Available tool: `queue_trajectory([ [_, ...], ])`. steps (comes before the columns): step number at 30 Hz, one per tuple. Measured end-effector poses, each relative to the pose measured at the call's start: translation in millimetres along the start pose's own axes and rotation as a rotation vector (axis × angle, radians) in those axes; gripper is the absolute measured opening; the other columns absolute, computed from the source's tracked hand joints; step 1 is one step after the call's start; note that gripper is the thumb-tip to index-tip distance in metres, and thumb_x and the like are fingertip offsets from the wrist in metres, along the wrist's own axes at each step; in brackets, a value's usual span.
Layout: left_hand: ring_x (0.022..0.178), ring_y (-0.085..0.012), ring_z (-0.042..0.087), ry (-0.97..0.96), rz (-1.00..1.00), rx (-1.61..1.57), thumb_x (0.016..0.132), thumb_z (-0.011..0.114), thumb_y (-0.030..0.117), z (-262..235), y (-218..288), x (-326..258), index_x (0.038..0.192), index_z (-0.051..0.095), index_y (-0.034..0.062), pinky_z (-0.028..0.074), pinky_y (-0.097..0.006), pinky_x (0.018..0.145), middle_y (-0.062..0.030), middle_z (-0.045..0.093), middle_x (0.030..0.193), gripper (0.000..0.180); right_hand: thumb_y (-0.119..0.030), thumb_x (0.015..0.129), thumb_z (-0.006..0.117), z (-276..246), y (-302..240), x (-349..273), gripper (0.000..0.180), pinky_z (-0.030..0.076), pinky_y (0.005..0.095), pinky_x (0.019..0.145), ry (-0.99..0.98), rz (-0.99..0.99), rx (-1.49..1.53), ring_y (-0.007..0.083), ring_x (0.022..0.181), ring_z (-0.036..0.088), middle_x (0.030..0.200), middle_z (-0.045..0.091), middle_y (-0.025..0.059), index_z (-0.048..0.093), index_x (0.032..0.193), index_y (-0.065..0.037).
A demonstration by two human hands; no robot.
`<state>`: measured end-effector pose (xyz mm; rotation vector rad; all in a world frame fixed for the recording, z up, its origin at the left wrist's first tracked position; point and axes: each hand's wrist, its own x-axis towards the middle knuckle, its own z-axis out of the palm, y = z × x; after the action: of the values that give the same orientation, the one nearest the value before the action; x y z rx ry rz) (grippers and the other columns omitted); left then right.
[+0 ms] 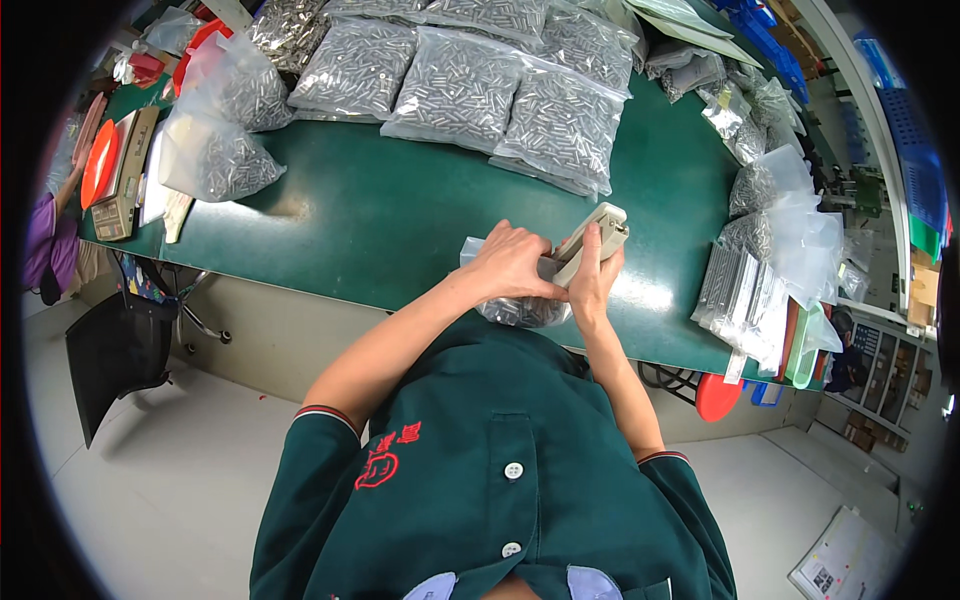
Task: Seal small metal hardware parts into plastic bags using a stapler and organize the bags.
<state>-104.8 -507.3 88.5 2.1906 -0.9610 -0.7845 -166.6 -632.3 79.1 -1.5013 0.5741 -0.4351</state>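
A clear plastic bag of small metal parts (pixel 522 312) sits at the table's near edge, right in front of my body. My left hand (pixel 515 262) is closed on the upper part of this bag, with its thumb and fingers bunching the plastic. In my right hand (pixel 594 278) is a cream hand tool shaped like a stapler (pixel 600 232), tilted with its far end up and to the right. The tool's lower end reaches the bag's gathered top beside my left fingers. My hands partly hide where the tool and plastic meet.
Filled bags of metal pins (pixel 455 90) are lined up across the back of the green table (pixel 360 190). More bags (pixel 225 160) and a scale (pixel 125 190) stand at the left. Stacked packs (pixel 740 290) lie at the right. A black chair (pixel 115 350) and a red stool (pixel 717 397) flank me.
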Motion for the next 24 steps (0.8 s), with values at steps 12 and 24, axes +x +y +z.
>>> queue_trajectory([
  [12,0.073,-0.0273,0.057,0.112,0.071,-0.101,0.056,0.074,0.044,11.3,-7.2,2.0,0.077,0.065,0.0005,0.039,-0.036,0.077,-0.0125,0.066,0.078,0.048,-0.028,0.088,0.058,5.4,1.6,3.8,0.028,0.043,0.0276,0.051,0.053,0.067,-0.036,0.0125,0.059,0.054,0.067,0.056,0.0048,0.053,0.082,-0.001],
  [24,0.068,-0.0297,0.060,-0.066,0.093,-0.181,0.073,0.064,0.025,-29.8,-43.7,0.6,0.084,0.066,-0.0002,0.045,-0.037,0.062,-0.0173,0.063,0.074,0.028,-0.032,0.087,0.059,8.1,8.2,15.2,0.033,0.043,0.0290,0.048,0.116,0.085,-0.051,0.0134,0.054,0.054,0.067,0.056,0.0061,0.054,0.081,0.000],
])
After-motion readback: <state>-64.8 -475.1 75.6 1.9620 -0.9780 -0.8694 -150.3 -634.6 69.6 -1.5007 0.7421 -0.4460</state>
